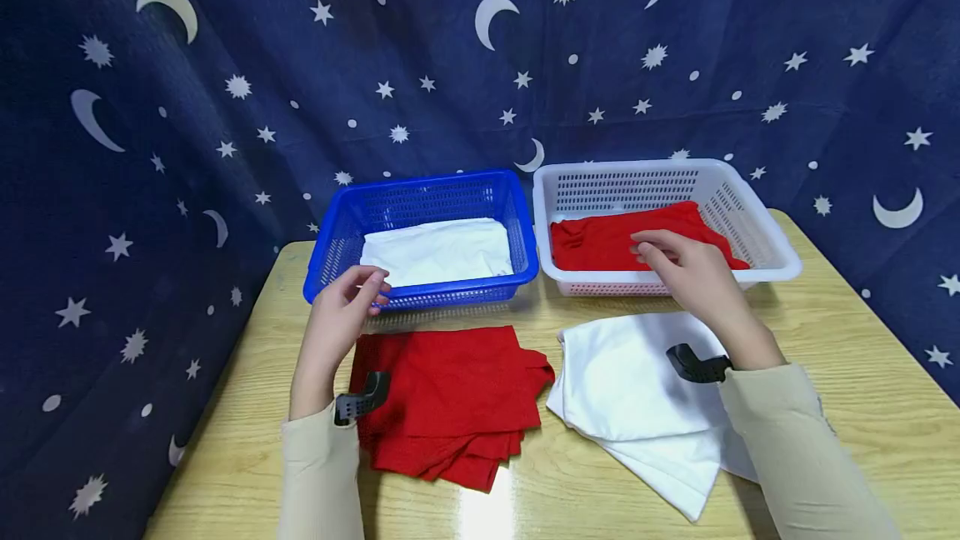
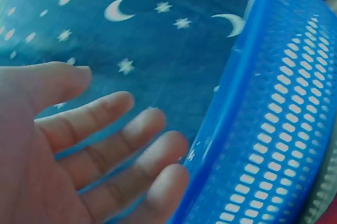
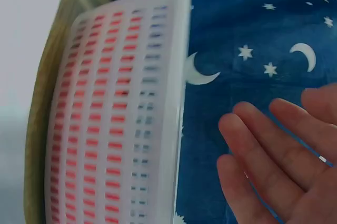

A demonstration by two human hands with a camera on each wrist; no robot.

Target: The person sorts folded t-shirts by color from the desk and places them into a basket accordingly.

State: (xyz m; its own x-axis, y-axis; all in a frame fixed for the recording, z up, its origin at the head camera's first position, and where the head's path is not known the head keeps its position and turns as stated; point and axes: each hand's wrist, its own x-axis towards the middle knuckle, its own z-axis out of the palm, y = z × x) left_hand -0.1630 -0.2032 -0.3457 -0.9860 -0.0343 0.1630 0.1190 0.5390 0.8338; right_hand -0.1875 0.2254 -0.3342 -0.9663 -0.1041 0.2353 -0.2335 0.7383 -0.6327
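My left hand (image 1: 345, 312) hovers by the front left corner of a blue basket (image 1: 442, 297), in which a folded white cloth (image 1: 438, 248) lies. In the left wrist view its fingers (image 2: 113, 147) are spread and hold nothing. Over the front rim of a white basket (image 1: 765, 275) is my right hand (image 1: 697, 277), also holding nothing, its fingers (image 3: 263, 155) loosely bent in the right wrist view. A red cloth (image 1: 600, 240) lies in that basket. Stacked red cloths (image 1: 457, 390) rest before the blue basket, and folded white cloths (image 1: 637, 382) before the white one, partly under my right forearm.
Both baskets stand side by side at the back of the wooden table (image 1: 240, 440). Behind them hangs a dark blue curtain (image 1: 450, 48) with moons and stars, which also runs along the left side. A black wrist camera (image 1: 372, 394) is strapped to my left wrist.
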